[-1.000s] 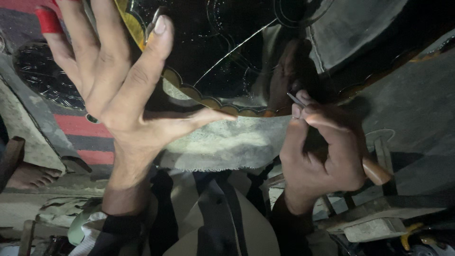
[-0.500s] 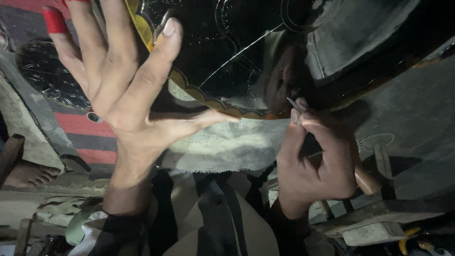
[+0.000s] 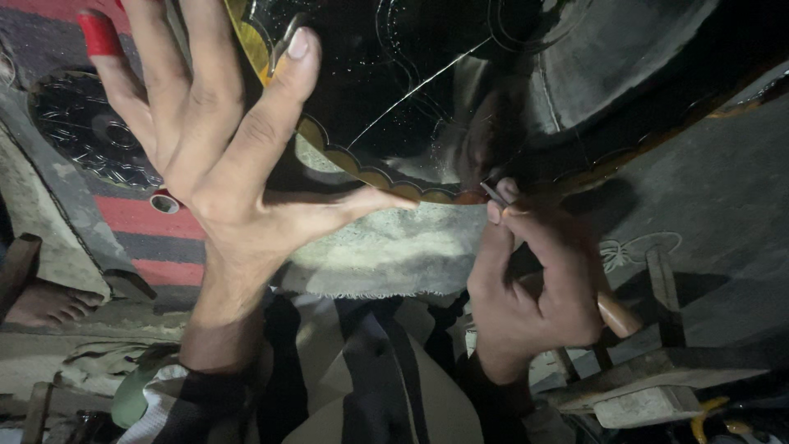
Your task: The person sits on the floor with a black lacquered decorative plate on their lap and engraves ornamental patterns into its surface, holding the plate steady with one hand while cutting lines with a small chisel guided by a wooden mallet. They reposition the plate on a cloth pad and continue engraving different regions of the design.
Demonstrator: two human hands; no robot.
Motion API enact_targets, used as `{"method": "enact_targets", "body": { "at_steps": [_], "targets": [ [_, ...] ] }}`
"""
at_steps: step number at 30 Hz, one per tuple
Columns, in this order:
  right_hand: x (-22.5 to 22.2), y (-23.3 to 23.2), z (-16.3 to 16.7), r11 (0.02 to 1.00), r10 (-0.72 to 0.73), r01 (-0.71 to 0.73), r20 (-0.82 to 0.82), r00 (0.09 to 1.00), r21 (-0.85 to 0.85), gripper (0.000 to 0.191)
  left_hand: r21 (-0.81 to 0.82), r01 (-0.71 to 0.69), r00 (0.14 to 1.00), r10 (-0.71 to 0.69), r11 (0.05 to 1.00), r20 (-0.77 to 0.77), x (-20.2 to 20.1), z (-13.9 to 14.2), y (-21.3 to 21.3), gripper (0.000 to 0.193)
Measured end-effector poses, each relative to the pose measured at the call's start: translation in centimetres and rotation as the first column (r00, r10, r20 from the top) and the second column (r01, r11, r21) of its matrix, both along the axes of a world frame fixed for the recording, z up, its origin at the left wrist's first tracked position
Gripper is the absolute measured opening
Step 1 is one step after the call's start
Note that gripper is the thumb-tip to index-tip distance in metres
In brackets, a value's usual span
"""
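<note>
Pinching a thin metal graver point(image 3: 493, 195), the right hand point(image 3: 538, 284) meets the black glossy plate point(image 3: 394, 90) rim at 6 o'clock. Left hand point(image 3: 214, 156), fingers spread, braces the plate at 9 o'clock, red tape point(image 3: 100, 33) on one fingertip. Grey cloth point(image 3: 394, 251) lies beneath.

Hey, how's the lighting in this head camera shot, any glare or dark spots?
Head view: dim overall, light falling mostly on the left hand and pale cloth; the glossy black plate throws reflections; the right hand with its tool sits in shadow; the lower right corner is nearly black.
</note>
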State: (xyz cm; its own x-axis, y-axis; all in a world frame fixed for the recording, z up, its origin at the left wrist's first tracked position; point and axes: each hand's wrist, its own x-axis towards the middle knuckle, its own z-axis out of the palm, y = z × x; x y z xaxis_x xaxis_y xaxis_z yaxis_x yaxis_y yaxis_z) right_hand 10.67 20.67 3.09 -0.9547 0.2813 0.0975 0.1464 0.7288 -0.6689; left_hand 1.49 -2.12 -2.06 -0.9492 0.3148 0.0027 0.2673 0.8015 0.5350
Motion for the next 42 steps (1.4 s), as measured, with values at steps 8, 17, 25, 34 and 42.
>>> {"method": "enact_targets", "body": {
  "at_steps": [8,17,25,34,42],
  "targets": [
    [0.7,0.2,-0.3,0.998,0.060,-0.060,-0.008,0.998,-0.015,0.013,-0.003,0.018,1.000,-0.018,1.000,-0.004,0.0,-0.1,-0.2,0.105],
    [1.5,2.3,-1.6,0.992,-0.044,0.045,0.012,0.999,-0.116,0.011,0.028,0.017,0.982,-0.011,0.999,-0.188,-0.1,0.5,0.8,0.102],
    [1.3,7.7,-2.5,0.963,-0.066,0.062,-0.006,0.998,-0.262,0.016,0.247,-0.101,0.986,0.130,0.964,-0.101,0.7,2.6,-0.3,0.095],
    [1.1,11.1,-5.5,0.911,-0.201,0.167,-0.052,0.978,-0.377,0.017,0.162,-0.045,0.996,0.056,0.986,-0.064,0.0,2.8,0.3,0.103],
    [0.4,11.4,-3.7,0.973,-0.155,0.161,0.049,0.987,-0.163,0.019,0.155,-0.030,0.993,0.046,0.987,-0.104,0.1,1.1,0.2,0.101]
  ]
}}
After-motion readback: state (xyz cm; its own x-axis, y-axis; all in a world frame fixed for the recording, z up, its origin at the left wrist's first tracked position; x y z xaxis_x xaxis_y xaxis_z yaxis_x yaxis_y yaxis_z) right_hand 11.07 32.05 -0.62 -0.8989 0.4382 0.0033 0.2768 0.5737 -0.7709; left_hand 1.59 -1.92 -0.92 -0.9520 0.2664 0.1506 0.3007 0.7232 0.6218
